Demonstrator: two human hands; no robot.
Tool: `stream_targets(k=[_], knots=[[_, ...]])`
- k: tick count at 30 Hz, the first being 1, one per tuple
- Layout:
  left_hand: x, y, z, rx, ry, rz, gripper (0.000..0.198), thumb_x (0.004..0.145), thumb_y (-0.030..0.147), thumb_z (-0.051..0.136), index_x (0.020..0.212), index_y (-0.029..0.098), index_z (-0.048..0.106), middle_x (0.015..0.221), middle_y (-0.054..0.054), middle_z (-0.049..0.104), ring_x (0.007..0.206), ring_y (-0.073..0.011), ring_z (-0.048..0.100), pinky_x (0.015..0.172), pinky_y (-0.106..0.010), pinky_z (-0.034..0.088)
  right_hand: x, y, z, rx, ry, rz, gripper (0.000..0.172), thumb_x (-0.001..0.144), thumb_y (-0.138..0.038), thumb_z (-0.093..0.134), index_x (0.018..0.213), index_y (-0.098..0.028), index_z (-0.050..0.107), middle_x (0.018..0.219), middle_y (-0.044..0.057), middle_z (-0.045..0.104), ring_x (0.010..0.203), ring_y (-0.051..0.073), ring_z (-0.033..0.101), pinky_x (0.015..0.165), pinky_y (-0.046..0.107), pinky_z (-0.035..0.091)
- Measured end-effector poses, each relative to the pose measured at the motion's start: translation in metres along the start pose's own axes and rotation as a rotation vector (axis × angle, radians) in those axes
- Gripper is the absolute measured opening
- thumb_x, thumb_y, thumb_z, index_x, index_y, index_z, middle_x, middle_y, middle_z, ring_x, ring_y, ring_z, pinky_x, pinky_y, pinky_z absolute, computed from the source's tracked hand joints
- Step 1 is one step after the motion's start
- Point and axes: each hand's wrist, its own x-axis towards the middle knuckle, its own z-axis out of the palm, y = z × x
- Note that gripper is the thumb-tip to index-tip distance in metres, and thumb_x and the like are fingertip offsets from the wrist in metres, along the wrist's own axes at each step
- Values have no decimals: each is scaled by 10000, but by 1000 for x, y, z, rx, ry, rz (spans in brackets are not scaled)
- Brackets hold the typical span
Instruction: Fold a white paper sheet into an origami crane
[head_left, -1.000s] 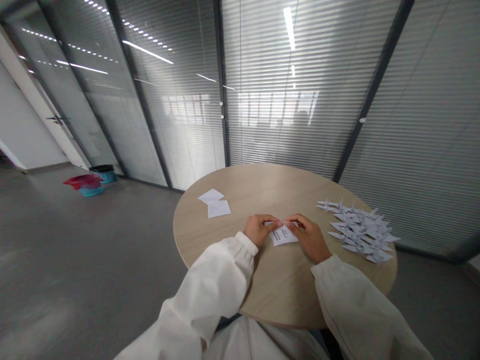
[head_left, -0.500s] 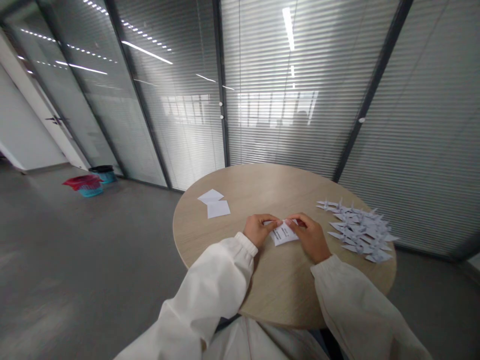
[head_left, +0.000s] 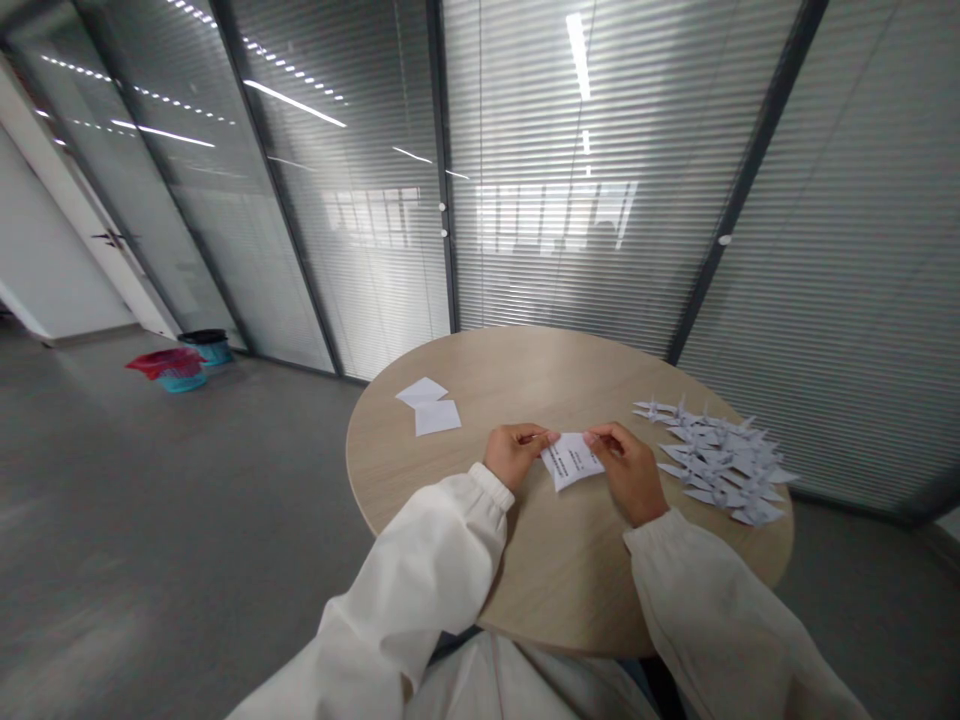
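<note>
Pinching paper (head_left: 571,462): left hand (head_left: 514,452), right hand (head_left: 630,474) | apparently finished: folded cranes (head_left: 724,462) | apparently unfinished: paper, two flat sheets (head_left: 437,418)

Table (head_left: 555,365): open lane along the far side, bounded behind by the glass wall (head_left: 570,280). At left, sheets (head_left: 437,418) leave a narrow gap to the left hand (head_left: 511,456); at right, cranes (head_left: 724,455) crowd the right hand (head_left: 631,472). Paper (head_left: 574,463) bars passage between the hands; sleeves (head_left: 435,550) flank bare wood nearer the person.
</note>
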Motion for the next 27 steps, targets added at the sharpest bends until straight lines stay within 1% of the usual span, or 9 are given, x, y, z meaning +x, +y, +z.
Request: stream_targets(k=[2,5,8,11,14,17,21,27], knots=[[-2,3,-1,30,-1,18,320,694,418,625,732,112,709,670,-55,690,604,-148,606,583,-227,452,0,-1,-1,-24,1,-16,261,805,-418,504,761,-178,598,717,34,627,676,173,577,628,281,445],[-2,4,-1,16,-11,26,321,691,423,626,724,114,709,666,-54,689,605,-147,607,596,-232,463,0,-1,-1,-8,2,-8,252,804,-411,509,766,-179,599,718,32,626,677,172,576,624,279,444],[1,0,-1,-15,-6,9,340,688,438,626,735,112,709,652,-57,684,581,-140,599,588,-236,472,0,-1,0,55,-2,25,262,802,-423,511,788,-180,606,724,34,630,679,175,580,619,281,449],[5,-4,0,-64,4,-9,370,689,461,620,781,115,711,686,-60,689,597,-139,604,583,-234,481,0,-1,0,98,6,55,282,796,-440,510,805,-178,612,741,42,638,689,183,584,615,285,454],[7,-6,-1,-87,-2,4,401,696,491,600,810,123,714,729,-59,693,624,-139,607,583,-229,490,0,-2,0,109,29,76,295,791,-449,508,815,-174,613,760,50,642,699,188,585,612,286,456],[7,-7,-2,-68,-20,21,416,705,510,582,793,126,716,722,-53,690,625,-135,604,589,-226,494,0,-3,0,121,34,84,301,795,-446,499,836,-172,617,766,54,643,700,189,585,604,283,455],[5,-7,-2,-45,-15,31,423,711,516,575,776,122,713,712,-51,688,618,-131,599,608,-229,495,0,-4,-2,101,32,69,296,806,-435,483,837,-173,616,761,49,640,688,182,580,598,276,449],[5,-6,-1,-55,-24,14,423,700,516,585,743,112,704,681,-46,677,595,-121,582,601,-224,490,0,-3,-3,-23,53,-9,260,817,-407,465,773,-180,584,740,40,624,697,175,571,644,284,443]])
